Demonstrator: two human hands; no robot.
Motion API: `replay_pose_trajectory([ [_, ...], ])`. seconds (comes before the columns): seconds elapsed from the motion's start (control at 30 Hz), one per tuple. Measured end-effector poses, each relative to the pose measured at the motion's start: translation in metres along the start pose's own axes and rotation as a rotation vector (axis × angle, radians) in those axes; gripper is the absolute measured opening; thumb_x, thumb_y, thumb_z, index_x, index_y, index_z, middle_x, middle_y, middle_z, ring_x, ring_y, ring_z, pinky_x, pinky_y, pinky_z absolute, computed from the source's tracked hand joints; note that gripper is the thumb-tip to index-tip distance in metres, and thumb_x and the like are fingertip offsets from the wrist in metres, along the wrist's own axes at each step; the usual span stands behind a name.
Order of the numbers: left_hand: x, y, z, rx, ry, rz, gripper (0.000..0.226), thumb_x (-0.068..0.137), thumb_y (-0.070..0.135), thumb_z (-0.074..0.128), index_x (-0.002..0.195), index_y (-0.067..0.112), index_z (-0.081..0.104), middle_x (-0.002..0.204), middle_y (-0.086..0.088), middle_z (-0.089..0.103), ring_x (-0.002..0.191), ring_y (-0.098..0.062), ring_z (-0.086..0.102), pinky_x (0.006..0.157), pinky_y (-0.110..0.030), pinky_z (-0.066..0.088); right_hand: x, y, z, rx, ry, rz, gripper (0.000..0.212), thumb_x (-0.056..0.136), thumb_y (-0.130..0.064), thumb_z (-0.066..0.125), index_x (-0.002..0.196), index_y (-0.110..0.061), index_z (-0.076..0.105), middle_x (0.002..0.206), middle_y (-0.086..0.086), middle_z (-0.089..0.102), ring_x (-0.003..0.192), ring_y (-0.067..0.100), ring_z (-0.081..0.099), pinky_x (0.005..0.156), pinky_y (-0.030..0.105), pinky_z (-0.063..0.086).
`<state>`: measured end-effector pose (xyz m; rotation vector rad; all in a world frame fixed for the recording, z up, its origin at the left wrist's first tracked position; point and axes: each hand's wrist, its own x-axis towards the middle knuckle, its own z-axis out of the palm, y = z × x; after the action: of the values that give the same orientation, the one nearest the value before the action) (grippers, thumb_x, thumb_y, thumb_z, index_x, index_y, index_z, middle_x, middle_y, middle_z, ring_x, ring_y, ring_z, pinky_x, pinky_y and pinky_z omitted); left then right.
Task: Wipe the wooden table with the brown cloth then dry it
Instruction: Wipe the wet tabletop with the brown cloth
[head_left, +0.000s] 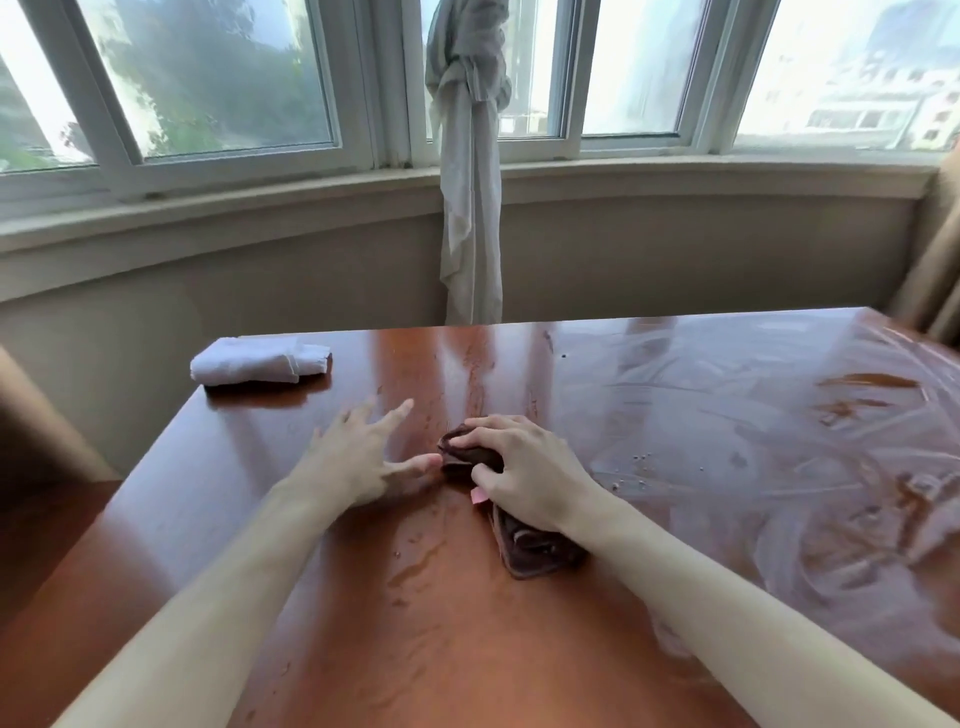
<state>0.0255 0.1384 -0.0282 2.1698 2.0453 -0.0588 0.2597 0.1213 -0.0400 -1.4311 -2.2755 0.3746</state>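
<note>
The brown cloth (530, 545) lies bunched on the wooden table (727, 415) near its middle. My right hand (524, 473) grips the cloth's far end, fingers and thumb curled round it, and my wrist covers its middle. My left hand (363, 457) hovers just left of the cloth with fingers spread and straight, its thumb tip almost at the cloth's edge. Wet streaks and droplets cover the table's right half, and a few small puddles lie in front of the cloth.
A folded white cloth (260, 361) sits on the table's far left corner. Beyond the far edge hangs a knotted pale curtain (470, 208) before a curved window wall. A beige drape (935, 270) is at the right.
</note>
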Motion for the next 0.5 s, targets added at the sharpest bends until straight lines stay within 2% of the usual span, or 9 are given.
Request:
replay_pose_trajectory([
  [0.1,0.006,0.008,0.009,0.020,-0.105,-0.013,0.113,0.055,0.106,0.021,0.154,0.055,0.001,0.168,-0.004,0.008,0.151,-0.039,0.013,0.118,-0.061,0.025,0.041,0.026,-0.003,-0.007,0.055,0.067,0.045,0.085,-0.037,0.051,0.127,-0.041,0.066,0.139,-0.020,0.058,0.131,0.008,0.048,0.106,0.042,0.046],
  [0.17,0.010,0.008,0.008,0.049,-0.117,-0.021,0.110,0.057,0.105,0.023,0.153,0.057,-0.002,0.168,-0.002,0.005,0.151,-0.039,0.013,0.117,-0.061,0.027,0.077,0.048,-0.007,-0.020,0.105,0.133,0.045,0.083,-0.037,0.050,0.124,-0.039,0.069,0.133,-0.017,0.063,0.123,0.015,0.056,0.100,0.040,0.049],
  [0.23,0.010,0.009,0.005,0.080,-0.115,-0.013,0.110,0.057,0.103,0.021,0.153,0.057,-0.003,0.168,0.000,0.004,0.152,-0.039,0.012,0.117,-0.060,0.028,0.116,0.068,-0.011,-0.061,0.125,0.199,0.041,0.086,-0.033,0.053,0.124,-0.037,0.069,0.129,-0.011,0.066,0.120,0.021,0.059,0.092,0.032,0.046],
  [0.3,0.010,0.008,0.008,0.104,-0.116,-0.004,0.114,0.050,0.103,0.013,0.153,0.057,-0.006,0.168,0.000,0.003,0.151,-0.039,0.013,0.117,-0.059,0.029,0.154,0.088,-0.012,-0.090,0.130,0.248,0.039,0.088,-0.028,0.056,0.123,-0.037,0.070,0.127,-0.004,0.068,0.119,0.026,0.059,0.086,0.030,0.042],
  [0.37,0.014,0.006,0.012,0.129,-0.124,0.006,0.117,0.046,0.103,0.007,0.152,0.057,-0.010,0.168,-0.001,0.001,0.151,-0.040,0.013,0.118,-0.057,0.028,0.189,0.107,-0.014,-0.106,0.165,0.303,0.037,0.088,-0.027,0.056,0.120,-0.036,0.071,0.125,0.000,0.068,0.118,0.029,0.059,0.089,0.034,0.045],
  [0.5,0.019,0.006,0.011,0.150,-0.160,-0.007,0.114,0.049,0.101,0.012,0.150,0.057,-0.016,0.168,-0.001,-0.005,0.152,-0.040,0.007,0.119,-0.057,0.024,0.240,0.127,-0.016,-0.106,0.216,0.430,0.033,0.087,-0.026,0.056,0.115,-0.032,0.073,0.120,0.007,0.069,0.115,0.034,0.060,0.093,0.038,0.047],
])
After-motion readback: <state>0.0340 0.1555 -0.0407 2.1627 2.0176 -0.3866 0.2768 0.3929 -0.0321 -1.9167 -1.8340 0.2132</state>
